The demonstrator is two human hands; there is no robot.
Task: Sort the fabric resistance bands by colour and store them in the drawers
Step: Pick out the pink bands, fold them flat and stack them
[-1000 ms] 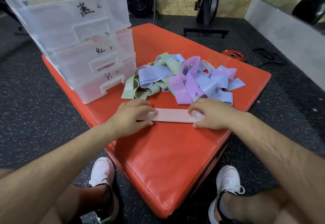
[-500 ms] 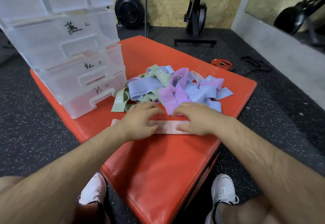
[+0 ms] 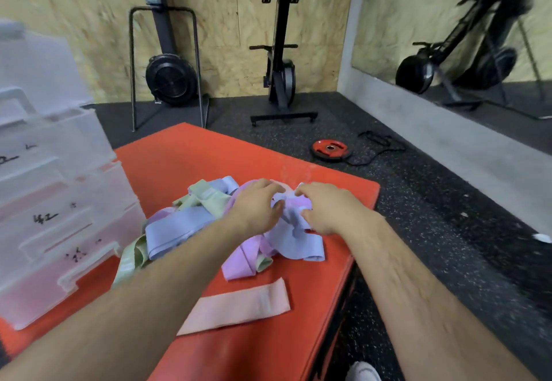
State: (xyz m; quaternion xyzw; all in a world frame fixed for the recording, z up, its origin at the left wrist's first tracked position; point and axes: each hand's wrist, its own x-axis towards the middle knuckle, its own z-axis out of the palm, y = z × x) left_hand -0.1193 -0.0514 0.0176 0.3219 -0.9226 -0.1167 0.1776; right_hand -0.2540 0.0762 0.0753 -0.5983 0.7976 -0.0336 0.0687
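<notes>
1. Head view is showing a red vinyl-padded desk [image 3: 185, 159] filling the lower middle. Its right edge is running diagonally and dropping to the dark speckled rubber floor [image 3: 418, 201], passing near the bands and the right forearm. Bare red is lying open behind the bands toward the far corner, and in front of them toward the near corner.
2. A translucent white plastic drawer unit [image 3: 59, 201] is standing on the desk's left side, its visible drawer fronts sitting flush and carrying handwritten marks. The cloudy walls are hiding the insides, so I am not able to tell whether anything is stored there.
3. A tangled heap of sage-green, lilac-blue and purple fabric loop bands [image 3: 191, 225] is lying mid-desk with the colours mixed together, so most of the sorting is looking undone. Green loops are trailing to just beside the lowest drawer's front, probably crowding the room that drawer needs for sliding out.
4. A pale pink flat fabric band [image 3: 236, 306] is lying alone and smoothed out, apart from the heap and nearer the person. Its right end is sitting near the desk's right edge. It is reading as the first colour separated, not yet stored.
5. Left hand [image 3: 257, 204] and right hand [image 3: 325, 210] are reaching onto the heap's far top, close together. Both are curling fingers and thumb into lilac and purple fabric, apparently pinching it. Blur is hiding exactly which band each is taking.
</notes>
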